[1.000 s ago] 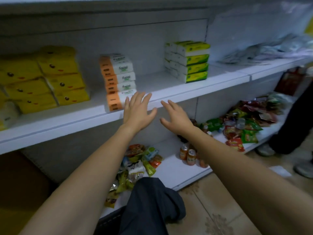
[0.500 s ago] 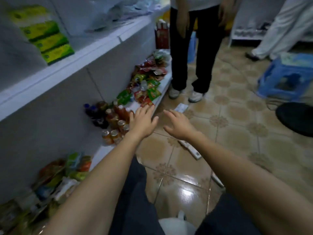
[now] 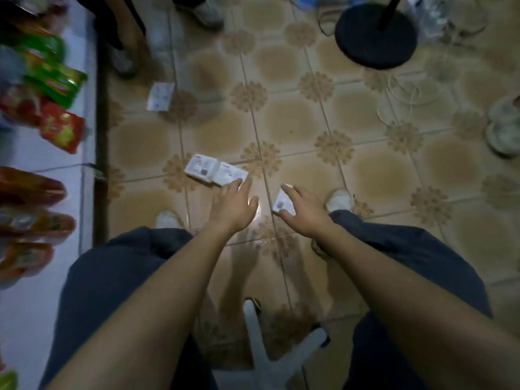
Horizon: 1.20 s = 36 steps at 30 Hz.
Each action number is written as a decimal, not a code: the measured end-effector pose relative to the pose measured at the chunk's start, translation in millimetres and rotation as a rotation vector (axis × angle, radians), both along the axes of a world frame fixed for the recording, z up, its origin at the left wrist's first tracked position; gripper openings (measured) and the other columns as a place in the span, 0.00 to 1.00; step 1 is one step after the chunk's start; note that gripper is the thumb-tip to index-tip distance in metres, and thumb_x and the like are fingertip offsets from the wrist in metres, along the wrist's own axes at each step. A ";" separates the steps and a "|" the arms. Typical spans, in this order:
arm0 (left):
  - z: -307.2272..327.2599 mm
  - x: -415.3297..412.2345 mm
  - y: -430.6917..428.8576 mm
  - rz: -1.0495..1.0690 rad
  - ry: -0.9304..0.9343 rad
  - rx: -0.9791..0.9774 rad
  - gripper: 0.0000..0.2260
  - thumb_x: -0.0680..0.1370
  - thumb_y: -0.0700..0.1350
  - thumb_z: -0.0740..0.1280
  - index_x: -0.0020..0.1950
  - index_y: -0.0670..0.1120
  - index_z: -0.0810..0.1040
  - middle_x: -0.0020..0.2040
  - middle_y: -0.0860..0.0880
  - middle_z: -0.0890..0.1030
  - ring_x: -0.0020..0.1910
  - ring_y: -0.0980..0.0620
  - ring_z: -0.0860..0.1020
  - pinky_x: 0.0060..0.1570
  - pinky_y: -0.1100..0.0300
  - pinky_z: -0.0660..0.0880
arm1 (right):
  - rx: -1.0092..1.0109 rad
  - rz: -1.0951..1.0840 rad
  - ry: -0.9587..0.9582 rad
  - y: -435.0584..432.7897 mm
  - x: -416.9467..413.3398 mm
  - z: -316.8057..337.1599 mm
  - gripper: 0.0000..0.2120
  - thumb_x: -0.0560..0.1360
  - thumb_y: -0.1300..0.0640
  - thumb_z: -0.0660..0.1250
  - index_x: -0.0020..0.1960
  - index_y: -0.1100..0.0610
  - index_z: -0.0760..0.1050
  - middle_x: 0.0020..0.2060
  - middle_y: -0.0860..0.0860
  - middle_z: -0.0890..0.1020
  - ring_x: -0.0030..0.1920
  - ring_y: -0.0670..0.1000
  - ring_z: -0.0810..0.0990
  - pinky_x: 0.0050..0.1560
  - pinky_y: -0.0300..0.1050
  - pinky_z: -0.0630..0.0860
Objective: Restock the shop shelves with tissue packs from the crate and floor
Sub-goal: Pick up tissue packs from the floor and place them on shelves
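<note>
The person looks straight down at a tiled floor (image 3: 309, 116), knees apart, with both bare arms reaching forward. The left hand (image 3: 233, 205) is open, its fingers straight and together, the tips at the near edge of a white tissue pack (image 3: 232, 173). That pack lies near the middle of the floor, touching a second pack (image 3: 200, 166) on its left. The right hand (image 3: 305, 212) is also open, its fingers spread over a third pack (image 3: 282, 203) just beside it, with the forefinger at the pack's far end and the thumb at its near end. Whether they press on it I cannot tell. Another white packet (image 3: 160, 96) lies farther off, near the floor's left edge. Along that edge runs a low white shelf (image 3: 84, 130) carrying blurred snack bags (image 3: 55, 80). A round black stand base (image 3: 375, 35) sits toward the floor's far right corner.
</note>
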<state>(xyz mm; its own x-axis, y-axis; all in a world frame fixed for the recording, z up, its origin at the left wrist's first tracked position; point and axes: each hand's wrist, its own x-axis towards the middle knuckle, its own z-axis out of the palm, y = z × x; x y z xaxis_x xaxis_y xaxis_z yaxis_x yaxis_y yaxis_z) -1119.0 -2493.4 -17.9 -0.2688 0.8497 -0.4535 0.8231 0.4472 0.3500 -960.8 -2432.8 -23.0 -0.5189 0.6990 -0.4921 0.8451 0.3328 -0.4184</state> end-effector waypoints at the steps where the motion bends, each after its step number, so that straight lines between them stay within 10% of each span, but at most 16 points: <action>1: -20.0 5.2 12.5 -0.017 -0.036 -0.025 0.24 0.81 0.51 0.54 0.76 0.48 0.55 0.76 0.45 0.58 0.73 0.44 0.58 0.70 0.51 0.57 | -0.032 -0.020 -0.026 10.2 5.2 -19.4 0.29 0.78 0.51 0.59 0.76 0.53 0.52 0.74 0.57 0.57 0.73 0.57 0.56 0.71 0.50 0.56; 13: -280.5 39.1 87.9 0.214 -0.505 -0.345 0.22 0.76 0.53 0.54 0.62 0.41 0.73 0.57 0.43 0.75 0.57 0.41 0.74 0.51 0.58 0.69 | -0.196 -0.060 -0.169 139.4 -0.6 -262.4 0.30 0.77 0.53 0.61 0.75 0.56 0.55 0.72 0.58 0.62 0.69 0.59 0.63 0.67 0.50 0.62; 16: -313.3 52.8 91.6 0.406 -0.674 -0.359 0.12 0.78 0.41 0.60 0.58 0.39 0.75 0.51 0.48 0.77 0.50 0.50 0.76 0.46 0.63 0.71 | -0.206 -0.084 -0.176 149.2 -5.0 -297.0 0.30 0.76 0.53 0.62 0.74 0.57 0.55 0.70 0.58 0.64 0.68 0.58 0.64 0.66 0.50 0.63; 20: -326.2 63.7 101.4 0.848 -0.915 -0.482 0.22 0.75 0.39 0.63 0.69 0.41 0.67 0.60 0.43 0.77 0.54 0.45 0.78 0.55 0.49 0.78 | -0.301 -0.229 -0.132 137.6 -5.4 -308.3 0.31 0.76 0.52 0.62 0.74 0.58 0.55 0.66 0.59 0.67 0.64 0.58 0.68 0.63 0.52 0.68; 25: -276.5 49.8 101.1 1.195 -0.953 -0.331 0.27 0.75 0.46 0.66 0.70 0.43 0.59 0.59 0.44 0.74 0.54 0.43 0.78 0.50 0.49 0.79 | -0.353 -0.452 0.004 122.7 -11.9 -251.7 0.29 0.76 0.50 0.63 0.73 0.56 0.58 0.64 0.57 0.63 0.57 0.51 0.68 0.52 0.42 0.68; 29: -187.8 16.2 95.3 1.282 -0.978 -0.205 0.17 0.78 0.51 0.62 0.62 0.43 0.69 0.52 0.43 0.78 0.43 0.47 0.79 0.29 0.61 0.76 | -0.364 -0.596 0.145 108.7 -40.0 -167.6 0.25 0.75 0.47 0.64 0.68 0.56 0.65 0.62 0.58 0.67 0.60 0.57 0.70 0.63 0.52 0.69; 36: -15.1 -47.4 44.3 1.381 -0.988 0.217 0.05 0.80 0.41 0.58 0.52 0.47 0.73 0.44 0.46 0.77 0.34 0.54 0.75 0.24 0.67 0.73 | -0.351 -0.643 0.538 54.7 -109.5 -0.2 0.21 0.75 0.59 0.63 0.67 0.58 0.67 0.55 0.52 0.74 0.52 0.48 0.72 0.52 0.37 0.67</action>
<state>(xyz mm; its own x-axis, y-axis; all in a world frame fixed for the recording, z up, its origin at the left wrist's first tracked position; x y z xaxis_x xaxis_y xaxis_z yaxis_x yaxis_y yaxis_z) -1166.4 -2449.1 -33.0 -0.5103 0.3089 -0.8026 -0.6541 0.4665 0.5955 -1070.4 -2378.1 -23.2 -0.3018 0.7890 -0.5351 0.4851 -0.3561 -0.7986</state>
